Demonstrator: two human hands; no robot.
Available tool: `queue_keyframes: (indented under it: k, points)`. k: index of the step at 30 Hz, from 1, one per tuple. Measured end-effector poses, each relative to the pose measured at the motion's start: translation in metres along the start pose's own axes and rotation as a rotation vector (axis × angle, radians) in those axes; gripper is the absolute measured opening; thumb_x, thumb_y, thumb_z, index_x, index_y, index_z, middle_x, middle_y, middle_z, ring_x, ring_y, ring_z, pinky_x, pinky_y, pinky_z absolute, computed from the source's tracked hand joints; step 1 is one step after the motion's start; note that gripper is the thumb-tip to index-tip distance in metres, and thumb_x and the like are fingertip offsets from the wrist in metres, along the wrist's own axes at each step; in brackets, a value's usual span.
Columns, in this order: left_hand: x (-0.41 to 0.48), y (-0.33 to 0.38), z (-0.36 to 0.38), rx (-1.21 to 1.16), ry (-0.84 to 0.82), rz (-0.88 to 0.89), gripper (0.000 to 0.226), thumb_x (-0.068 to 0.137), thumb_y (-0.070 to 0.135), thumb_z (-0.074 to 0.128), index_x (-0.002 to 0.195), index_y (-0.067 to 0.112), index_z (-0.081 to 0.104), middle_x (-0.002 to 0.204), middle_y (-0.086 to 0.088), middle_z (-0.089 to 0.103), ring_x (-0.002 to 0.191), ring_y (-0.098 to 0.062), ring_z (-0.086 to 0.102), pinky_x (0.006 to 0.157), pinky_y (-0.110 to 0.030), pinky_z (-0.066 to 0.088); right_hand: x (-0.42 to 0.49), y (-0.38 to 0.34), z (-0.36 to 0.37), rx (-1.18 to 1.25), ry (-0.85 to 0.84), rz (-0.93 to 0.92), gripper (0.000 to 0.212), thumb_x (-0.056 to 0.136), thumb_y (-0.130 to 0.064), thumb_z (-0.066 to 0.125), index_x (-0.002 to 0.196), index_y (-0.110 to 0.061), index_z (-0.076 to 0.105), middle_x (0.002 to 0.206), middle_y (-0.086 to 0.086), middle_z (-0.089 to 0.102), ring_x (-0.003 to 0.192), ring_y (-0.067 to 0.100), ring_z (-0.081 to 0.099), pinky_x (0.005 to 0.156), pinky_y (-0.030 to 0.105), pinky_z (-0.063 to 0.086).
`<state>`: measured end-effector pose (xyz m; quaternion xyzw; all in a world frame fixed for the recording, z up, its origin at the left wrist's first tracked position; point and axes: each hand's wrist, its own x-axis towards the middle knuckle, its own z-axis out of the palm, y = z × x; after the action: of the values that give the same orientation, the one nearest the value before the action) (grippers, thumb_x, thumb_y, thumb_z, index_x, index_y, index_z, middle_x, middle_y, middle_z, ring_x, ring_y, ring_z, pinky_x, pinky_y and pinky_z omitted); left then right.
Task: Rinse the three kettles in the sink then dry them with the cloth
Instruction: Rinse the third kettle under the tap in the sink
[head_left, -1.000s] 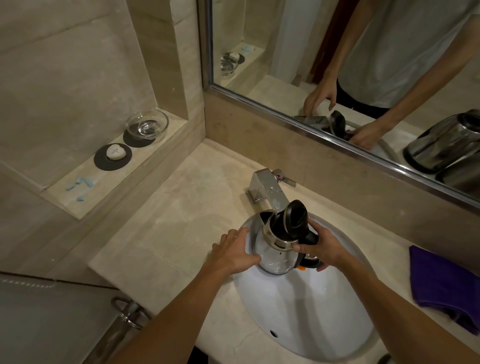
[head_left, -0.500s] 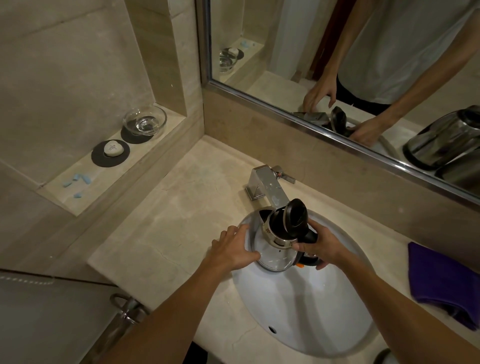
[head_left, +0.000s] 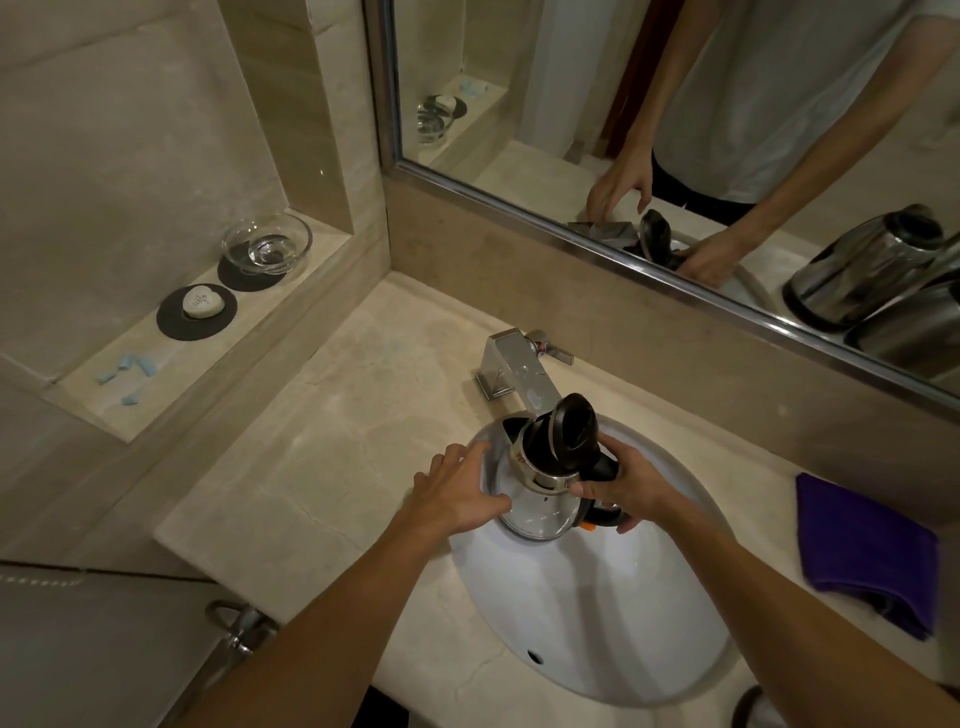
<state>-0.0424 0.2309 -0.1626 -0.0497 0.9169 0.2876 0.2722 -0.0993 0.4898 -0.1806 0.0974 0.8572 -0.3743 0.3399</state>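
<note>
On the wall ledge at nine o'clock sit a glass dish (head_left: 267, 244) and a pale soap (head_left: 203, 303), its print too small to read. The left hand (head_left: 457, 493) presses fairly straight fingers against the kettle (head_left: 537, 501), held lid-up at the sink's (head_left: 597, 623) twelve o'clock; whether it touches the basin is hidden. Its lid covers the faucet (head_left: 511, 364) spout. The right hand (head_left: 631, 488) grips the black handle, mostly covering it. At three o'clock the purple cloth (head_left: 862, 551) lies on the counter (head_left: 322, 415). Two other kettles (head_left: 872, 270) show only in the mirror (head_left: 519, 78), cut off at the edge.
</note>
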Motion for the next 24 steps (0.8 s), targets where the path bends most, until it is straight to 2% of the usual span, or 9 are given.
queue_keyframes:
  k: [5, 9, 18, 21, 24]
  points:
    - [0.0038, -0.0008, 0.0002, 0.009, 0.02, 0.004, 0.083, 0.083, 0.051, 0.063, 0.153, 0.034, 0.02, 0.153, -0.001, 0.031, 0.138, -0.026, 0.033, 0.108, -0.046, 0.032, -0.0038, -0.0032, 0.0006, -0.003, 0.007, 0.004, 0.096, 0.08, -0.022, 0.086, 0.158, -0.034, 0.03, 0.156, 0.011, 0.033, 0.133, 0.051, 0.044, 0.054, 0.048, 0.06]
    - [0.0028, -0.0009, 0.0004, 0.015, 0.017, 0.004, 0.083, 0.083, 0.051, 0.062, 0.152, 0.036, 0.019, 0.153, 0.0, 0.03, 0.138, -0.026, 0.033, 0.108, -0.046, 0.032, -0.0053, -0.0043, 0.0001, -0.003, 0.001, 0.007, 0.096, 0.08, -0.023, 0.086, 0.157, -0.036, 0.031, 0.155, 0.01, 0.032, 0.132, 0.052, 0.044, 0.056, 0.052, 0.061]
    - [0.0026, 0.0022, 0.0029, 0.029, 0.007, 0.01, 0.08, 0.083, 0.05, 0.062, 0.15, 0.033, 0.023, 0.152, -0.001, 0.031, 0.138, -0.026, 0.033, 0.107, -0.046, 0.032, -0.0042, -0.0027, 0.0021, -0.032, 0.0, -0.013, 0.093, 0.081, -0.025, 0.085, 0.156, -0.039, 0.031, 0.154, 0.009, 0.032, 0.132, 0.051, 0.043, 0.048, 0.042, 0.058]
    - [0.001, 0.0035, 0.0025, 0.03, 0.007, 0.013, 0.077, 0.083, 0.049, 0.062, 0.149, 0.032, 0.025, 0.152, -0.001, 0.031, 0.138, -0.026, 0.033, 0.107, -0.045, 0.032, -0.0046, -0.0014, 0.0028, -0.02, 0.005, -0.011, 0.092, 0.082, -0.025, 0.085, 0.156, -0.038, 0.031, 0.155, 0.01, 0.031, 0.134, 0.051, 0.042, 0.05, 0.044, 0.059]
    - [0.0001, 0.0035, 0.0026, 0.031, 0.009, 0.016, 0.076, 0.084, 0.049, 0.062, 0.148, 0.032, 0.025, 0.152, -0.001, 0.031, 0.138, -0.026, 0.033, 0.107, -0.045, 0.032, -0.0066, -0.0026, 0.0031, -0.023, 0.008, -0.006, 0.091, 0.083, -0.023, 0.083, 0.157, -0.036, 0.031, 0.157, 0.01, 0.031, 0.135, 0.051, 0.042, 0.061, 0.054, 0.06]
